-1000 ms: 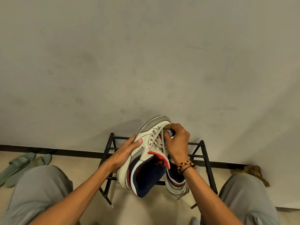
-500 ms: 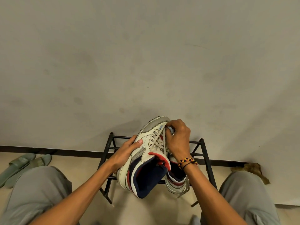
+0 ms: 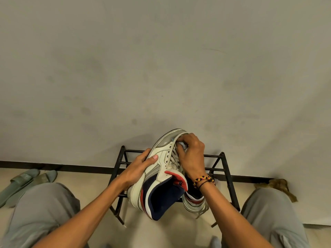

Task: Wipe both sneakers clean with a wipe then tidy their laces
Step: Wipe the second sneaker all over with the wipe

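Observation:
I hold a white, grey, navy and red high-top sneaker [image 3: 161, 169] up in front of me, toe pointing away. My left hand [image 3: 139, 169] grips its left side, thumb on the white upper. My right hand [image 3: 191, 154] has its fingers curled round a crumpled white wipe [image 3: 182, 145] and presses it against the laces near the toe. The second sneaker [image 3: 194, 201] sits on the black shoe rack [image 3: 225, 176] below my right wrist, mostly hidden, with a loose lace hanging down.
A grey wall fills the upper view. Two green slippers [image 3: 23, 181] lie on the floor at the left. A brown crumpled cloth [image 3: 275, 187] lies by the wall at the right. My knees in grey trousers flank the rack.
My right hand with the wipe has moved a little further up the laces toward the toe. My left hand keeps the same hold on the sneaker.

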